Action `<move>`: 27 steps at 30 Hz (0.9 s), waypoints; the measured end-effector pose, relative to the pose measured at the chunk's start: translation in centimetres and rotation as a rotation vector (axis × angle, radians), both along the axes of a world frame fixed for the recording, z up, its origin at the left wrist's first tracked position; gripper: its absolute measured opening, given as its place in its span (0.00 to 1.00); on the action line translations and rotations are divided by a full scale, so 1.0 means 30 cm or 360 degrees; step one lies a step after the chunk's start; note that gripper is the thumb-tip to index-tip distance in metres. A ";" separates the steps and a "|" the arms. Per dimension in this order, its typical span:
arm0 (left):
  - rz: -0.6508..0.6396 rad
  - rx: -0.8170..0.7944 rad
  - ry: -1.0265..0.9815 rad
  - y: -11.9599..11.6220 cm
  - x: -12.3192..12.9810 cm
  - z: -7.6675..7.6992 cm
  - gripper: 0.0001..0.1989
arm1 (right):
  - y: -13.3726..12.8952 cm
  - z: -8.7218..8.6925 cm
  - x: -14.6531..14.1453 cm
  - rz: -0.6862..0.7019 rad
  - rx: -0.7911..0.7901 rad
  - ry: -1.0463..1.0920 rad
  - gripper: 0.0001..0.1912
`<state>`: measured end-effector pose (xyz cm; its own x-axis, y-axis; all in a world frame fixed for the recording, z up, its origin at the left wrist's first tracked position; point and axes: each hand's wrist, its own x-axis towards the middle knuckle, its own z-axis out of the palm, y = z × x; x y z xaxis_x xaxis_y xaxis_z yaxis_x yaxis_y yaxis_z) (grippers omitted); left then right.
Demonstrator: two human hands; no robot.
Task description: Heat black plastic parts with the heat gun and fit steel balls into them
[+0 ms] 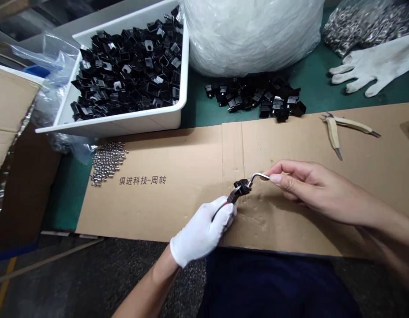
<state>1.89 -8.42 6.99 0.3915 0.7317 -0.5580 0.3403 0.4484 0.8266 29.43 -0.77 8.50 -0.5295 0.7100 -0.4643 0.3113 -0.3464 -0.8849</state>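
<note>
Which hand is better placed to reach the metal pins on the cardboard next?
Probably the gloved left hand: it lies nearer the metal pins than the right hand does, though it is holding a tool.

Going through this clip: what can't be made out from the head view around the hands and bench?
Head view:
Black-handled tool: the gloved left hand hides most of it, so its type is unclear.
Black plastic block: too small to show how the bent metal rod, held by the bare right hand, meets it.
Bag of metal parts: cut off by the top edge; parts too small to identify.
</note>
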 end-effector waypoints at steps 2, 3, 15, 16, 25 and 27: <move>0.0015 -0.0050 -0.0031 0.000 0.003 -0.005 0.23 | 0.004 -0.001 -0.001 -0.0018 -0.0045 0.0037 0.19; 0.0026 -0.0079 -0.0055 -0.002 0.005 -0.007 0.23 | 0.006 -0.003 -0.002 -0.0034 -0.0076 0.0066 0.19; 0.0204 -0.0308 -0.0305 -0.016 0.017 -0.026 0.23 | -0.022 -0.078 -0.019 -0.0397 -0.0779 0.0565 0.13; 0.0219 -0.0327 -0.0334 -0.017 0.017 -0.028 0.23 | -0.025 -0.079 -0.021 -0.0423 -0.0852 0.0584 0.13; 0.0365 -0.0535 -0.0742 -0.033 0.028 -0.058 0.21 | -0.041 -0.097 -0.038 -0.0478 -0.1152 0.0831 0.10; 0.0399 -0.0596 -0.0828 -0.039 0.028 -0.066 0.20 | -0.048 -0.107 -0.037 -0.0485 -0.1220 0.0897 0.10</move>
<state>2.72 -9.60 5.00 0.5208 0.6296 -0.5764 -0.2103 0.7491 0.6282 28.31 -2.21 5.27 -0.6585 0.4662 -0.5908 -0.2827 -0.8807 -0.3800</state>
